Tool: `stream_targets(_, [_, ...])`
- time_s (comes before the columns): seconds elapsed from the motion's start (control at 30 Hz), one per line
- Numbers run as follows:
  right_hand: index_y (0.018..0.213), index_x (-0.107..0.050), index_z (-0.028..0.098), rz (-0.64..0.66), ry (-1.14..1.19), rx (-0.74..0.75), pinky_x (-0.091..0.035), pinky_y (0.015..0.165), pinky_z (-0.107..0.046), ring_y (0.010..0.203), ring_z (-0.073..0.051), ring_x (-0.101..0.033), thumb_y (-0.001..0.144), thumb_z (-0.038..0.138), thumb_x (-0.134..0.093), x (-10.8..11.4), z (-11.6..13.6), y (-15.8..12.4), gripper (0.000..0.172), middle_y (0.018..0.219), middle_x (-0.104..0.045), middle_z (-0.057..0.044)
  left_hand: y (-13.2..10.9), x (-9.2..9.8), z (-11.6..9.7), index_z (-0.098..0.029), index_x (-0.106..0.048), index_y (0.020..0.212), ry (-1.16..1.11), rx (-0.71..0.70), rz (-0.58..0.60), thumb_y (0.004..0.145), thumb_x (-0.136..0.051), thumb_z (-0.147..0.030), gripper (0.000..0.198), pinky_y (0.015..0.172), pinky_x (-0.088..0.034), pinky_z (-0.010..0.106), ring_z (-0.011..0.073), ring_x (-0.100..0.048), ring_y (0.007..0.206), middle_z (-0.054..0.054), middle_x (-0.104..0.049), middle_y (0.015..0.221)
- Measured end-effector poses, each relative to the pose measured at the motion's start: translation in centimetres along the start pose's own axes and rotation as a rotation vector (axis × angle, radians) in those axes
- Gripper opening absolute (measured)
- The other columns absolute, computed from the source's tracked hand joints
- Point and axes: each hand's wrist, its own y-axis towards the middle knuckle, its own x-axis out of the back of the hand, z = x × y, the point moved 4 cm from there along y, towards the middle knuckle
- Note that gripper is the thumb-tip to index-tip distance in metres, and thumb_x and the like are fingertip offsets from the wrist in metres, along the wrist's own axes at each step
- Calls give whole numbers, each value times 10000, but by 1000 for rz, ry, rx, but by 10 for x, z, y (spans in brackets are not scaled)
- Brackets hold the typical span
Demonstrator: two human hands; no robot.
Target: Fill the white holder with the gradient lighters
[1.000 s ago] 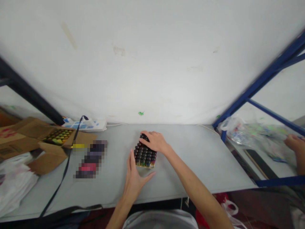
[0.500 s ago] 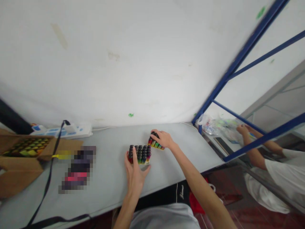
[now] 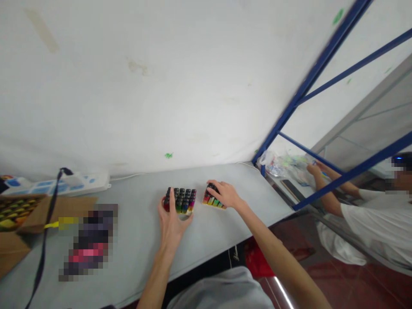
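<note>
On the grey table, my left hand closes round the near and left sides of a block of small black-topped, bright-coloured pieces. The pieces stand upright in tight rows; their kind is not clear. One finger lies over the top of the block. My right hand grips a second, smaller-looking block of similar pieces from above and behind. Its colours run from red through green to yellow, and my fingers hide part of its top. A narrow strip of table separates the two blocks.
An open cardboard box with yellow-green pieces in rows stands at left, near a white power strip. A blurred-out dark and pink object lies nearby. Right, beyond a blue metal frame, another person's hands handle plastic bags.
The right-hand block has moved right and towards me, away from the left-hand block, so a gap shows between them. The view has turned slightly right.
</note>
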Motion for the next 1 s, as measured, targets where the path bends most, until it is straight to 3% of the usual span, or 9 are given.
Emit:
stream_targets(0.4, [1475, -605, 289, -10, 68, 12, -490, 1042, -420, 1152, -265, -695, 1127, 602, -359, -4, 5, -3, 530, 1287, -725, -114, -5, 2, 1, -177, -237, 1716, 33, 9, -6, 802, -838, -394, 1116, 1214, -428, 625, 435, -499, 1444, 247, -377, 1559])
stream_targets(0.6, [1508, -582, 323, -5, 149, 37, -469, 1101, -426, 1267, -260, -651, 1120, 629, -349, -1, -1, -2, 546, 1412, -668, -92, -3, 7, -7, -175, -147, 1729, 57, -14, -38, 794, -833, -555, 1220, 1237, -391, 624, 439, -401, 1525, 252, -341, 1635])
stream_targets(0.73, [1563, -528, 311, 4, 134, 108, -482, 1061, -474, 1223, -332, -673, 992, 791, -501, 0, 2, -6, 747, 1399, -674, -135, -7, 18, -14, -121, -189, 1709, 97, -15, -77, 1002, -564, -550, 909, 1280, -328, 616, 409, -358, 1562, 261, -329, 1663])
stream_targets(0.8, [1574, -512, 287, -21, 95, 137, -500, 1012, -480, 1174, -361, -691, 926, 810, -602, -1, 3, -6, 838, 1358, -689, -160, -11, 24, -15, -128, -177, 1712, 175, -14, -125, 1020, -525, -561, 888, 1290, -313, 622, 412, -344, 1568, 251, -345, 1664])
stream_targets(1.0, [1471, -584, 288, -92, 114, 149, -519, 912, -451, 1041, -349, -728, 927, 672, -712, -13, -3, -1, 678, 1208, -756, -132, -22, 23, -11, -344, -107, 1732, 325, -76, -172, 889, -700, -635, 1071, 1246, -405, 650, 428, -422, 1509, 121, -382, 1666])
